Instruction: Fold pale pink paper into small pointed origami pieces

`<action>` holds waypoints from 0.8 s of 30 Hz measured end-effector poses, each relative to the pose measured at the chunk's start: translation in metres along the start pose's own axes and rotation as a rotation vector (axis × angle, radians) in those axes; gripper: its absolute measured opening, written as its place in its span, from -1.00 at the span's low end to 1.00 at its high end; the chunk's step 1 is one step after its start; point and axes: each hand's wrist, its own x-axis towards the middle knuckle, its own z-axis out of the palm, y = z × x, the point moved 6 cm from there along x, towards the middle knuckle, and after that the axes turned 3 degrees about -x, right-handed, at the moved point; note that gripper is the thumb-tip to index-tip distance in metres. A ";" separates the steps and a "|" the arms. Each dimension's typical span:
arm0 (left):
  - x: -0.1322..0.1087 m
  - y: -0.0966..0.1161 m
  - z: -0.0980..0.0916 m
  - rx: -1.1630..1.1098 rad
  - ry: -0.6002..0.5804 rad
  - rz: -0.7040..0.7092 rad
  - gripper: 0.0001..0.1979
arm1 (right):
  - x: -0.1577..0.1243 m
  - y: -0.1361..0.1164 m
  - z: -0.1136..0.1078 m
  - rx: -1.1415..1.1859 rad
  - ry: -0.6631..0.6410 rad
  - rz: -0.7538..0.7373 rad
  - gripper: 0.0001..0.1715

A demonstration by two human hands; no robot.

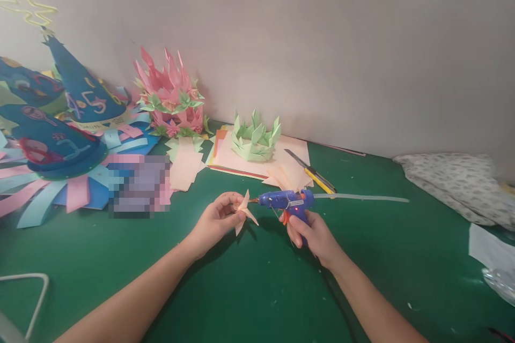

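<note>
Just above the green table (257, 289) the left hand (215, 221) pinches a small folded paper piece (243, 209), and the right hand (311, 233), fingers closed around the glue gun (286, 200), holds its tip against the paper: gluing seems in hand, calling for a gentle trigger squeeze.

one glue gun (286, 201), one paper star (244, 210), three cone hats (80, 86), two crowns (254, 142)

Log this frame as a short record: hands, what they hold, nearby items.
left hand: pinches folded paper piece
right hand: grips glue gun, nozzle pointing at the paper piece; contact unclear
glue stick: juts from gun's rear
behind gun: knife, green paper crown on paper sheets
far left: pink paper crown, blue cone hats
surface: green table
right: cloth
</note>
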 end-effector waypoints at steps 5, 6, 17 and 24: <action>0.000 0.002 0.001 -0.004 0.006 0.019 -0.80 | -0.002 0.006 -0.003 -0.170 0.039 0.030 -0.65; 0.000 0.002 0.001 -0.010 0.004 0.019 -0.80 | -0.003 0.006 -0.004 -0.194 0.037 0.035 -0.64; 0.000 0.000 0.000 -0.079 -0.006 -0.002 -0.81 | -0.004 0.004 -0.001 -0.332 0.038 0.048 -0.59; 0.001 0.000 -0.001 -0.067 0.014 -0.004 -0.80 | -0.005 0.004 -0.002 -0.383 0.030 0.037 -0.64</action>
